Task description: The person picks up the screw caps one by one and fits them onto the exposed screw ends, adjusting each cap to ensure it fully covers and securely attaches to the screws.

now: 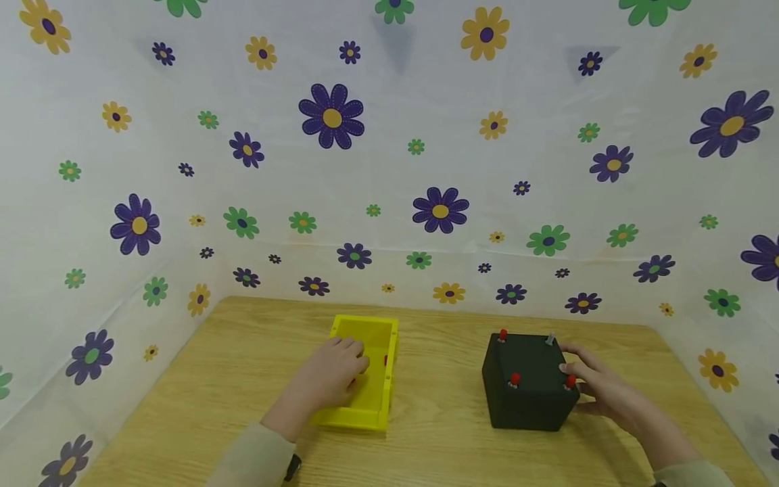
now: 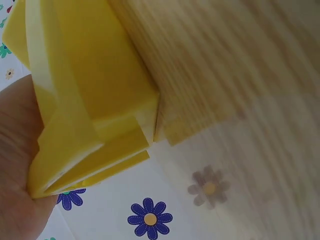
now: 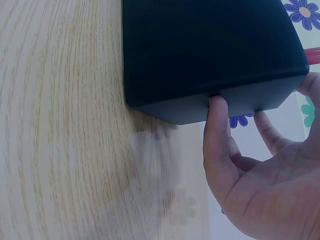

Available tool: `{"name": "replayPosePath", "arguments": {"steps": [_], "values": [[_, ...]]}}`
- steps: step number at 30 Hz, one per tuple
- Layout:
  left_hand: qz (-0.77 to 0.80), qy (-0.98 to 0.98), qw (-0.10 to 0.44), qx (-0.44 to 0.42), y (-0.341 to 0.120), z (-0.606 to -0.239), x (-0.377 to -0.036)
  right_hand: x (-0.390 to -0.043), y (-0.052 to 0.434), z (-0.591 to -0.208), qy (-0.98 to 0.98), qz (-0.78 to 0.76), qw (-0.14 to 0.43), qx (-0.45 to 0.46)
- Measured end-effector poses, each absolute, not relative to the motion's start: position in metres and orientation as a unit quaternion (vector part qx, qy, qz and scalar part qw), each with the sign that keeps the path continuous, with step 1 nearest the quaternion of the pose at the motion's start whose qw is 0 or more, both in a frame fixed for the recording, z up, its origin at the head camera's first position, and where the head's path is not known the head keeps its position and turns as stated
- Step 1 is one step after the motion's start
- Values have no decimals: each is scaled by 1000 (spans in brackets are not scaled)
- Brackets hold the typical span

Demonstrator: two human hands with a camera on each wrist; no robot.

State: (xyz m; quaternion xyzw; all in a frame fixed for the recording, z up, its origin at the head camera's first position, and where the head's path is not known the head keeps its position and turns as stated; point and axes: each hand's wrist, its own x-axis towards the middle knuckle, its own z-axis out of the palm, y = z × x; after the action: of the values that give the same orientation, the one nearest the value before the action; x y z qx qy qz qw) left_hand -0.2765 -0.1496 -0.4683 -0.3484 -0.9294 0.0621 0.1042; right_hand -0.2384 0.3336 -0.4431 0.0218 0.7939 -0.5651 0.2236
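In the head view the left hand (image 1: 331,372) reaches down into a yellow bin (image 1: 392,399), its fingers bent. A small red piece (image 1: 352,383) shows beside the fingertips; whether they pinch it is hidden. Another red piece (image 1: 386,360) lies by the bin's right wall. The right hand (image 1: 599,387) rests against the right side of a black box (image 1: 528,365), with fingertips touching it. On the box's top stand three posts with red caps (image 1: 515,379) and one bare metallic post (image 1: 550,339) at the far right corner. In the right wrist view, extended fingers (image 3: 218,120) touch the box's side.
Bin and box stand apart on a wooden table (image 1: 444,392), bare wood between them. A white flower-printed sheet (image 1: 389,176) closes off the back and both sides. A dark strap (image 1: 293,467) shows at the left wrist.
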Motion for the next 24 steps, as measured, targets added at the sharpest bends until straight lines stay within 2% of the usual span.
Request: {"name": "replayPosePath", "arguments": {"steps": [14,24], "values": [[90,-942,77,-313,-143,-464,-272,-238,333,-442,797,-559,225,25],[146,-938,82,-303,-142,-469,-273,-238,333,-443,796,-561,224,21]]}}
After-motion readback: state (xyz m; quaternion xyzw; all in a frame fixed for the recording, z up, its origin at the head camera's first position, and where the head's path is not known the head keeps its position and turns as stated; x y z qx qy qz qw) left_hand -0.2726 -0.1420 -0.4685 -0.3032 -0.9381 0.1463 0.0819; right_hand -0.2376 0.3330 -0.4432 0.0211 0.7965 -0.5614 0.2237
